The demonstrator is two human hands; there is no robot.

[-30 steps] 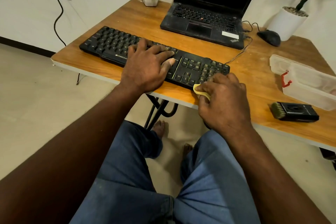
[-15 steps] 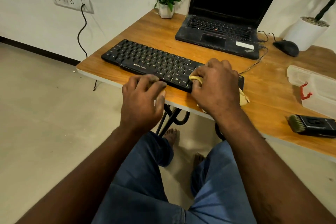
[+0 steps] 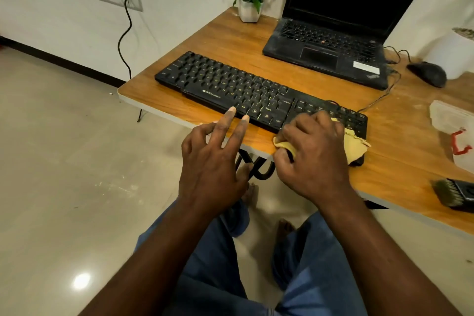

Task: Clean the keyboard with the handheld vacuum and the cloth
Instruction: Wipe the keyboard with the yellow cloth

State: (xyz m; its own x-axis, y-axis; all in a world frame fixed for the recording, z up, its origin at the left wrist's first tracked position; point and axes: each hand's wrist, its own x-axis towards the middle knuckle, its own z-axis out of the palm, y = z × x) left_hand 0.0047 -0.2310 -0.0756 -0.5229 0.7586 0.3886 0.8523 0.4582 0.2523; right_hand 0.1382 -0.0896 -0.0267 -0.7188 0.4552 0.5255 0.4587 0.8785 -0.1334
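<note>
A black keyboard (image 3: 230, 87) lies slanted on the wooden table (image 3: 230, 41). My right hand (image 3: 313, 154) grips a yellow cloth (image 3: 355, 146) and holds it against the keyboard's near right end. My left hand (image 3: 215, 159) hovers at the table's front edge with fingers spread and straight, two fingertips at the keyboard's front rim. The black handheld vacuum (image 3: 455, 194) with its brush head lies at the right edge of the table, away from both hands.
An open black laptop (image 3: 331, 51) stands behind the keyboard, with a mouse (image 3: 427, 74) and cable to its right. A flower pot (image 3: 248, 10) sits at the far corner. A clear plastic box (image 3: 454, 131) with a red clasp lies right. My knees are below the table.
My left hand came off the keys and drew back to the table's front edge, fingers now spread. My right hand with the cloth slid over the keyboard's right end. The view shifted left.
</note>
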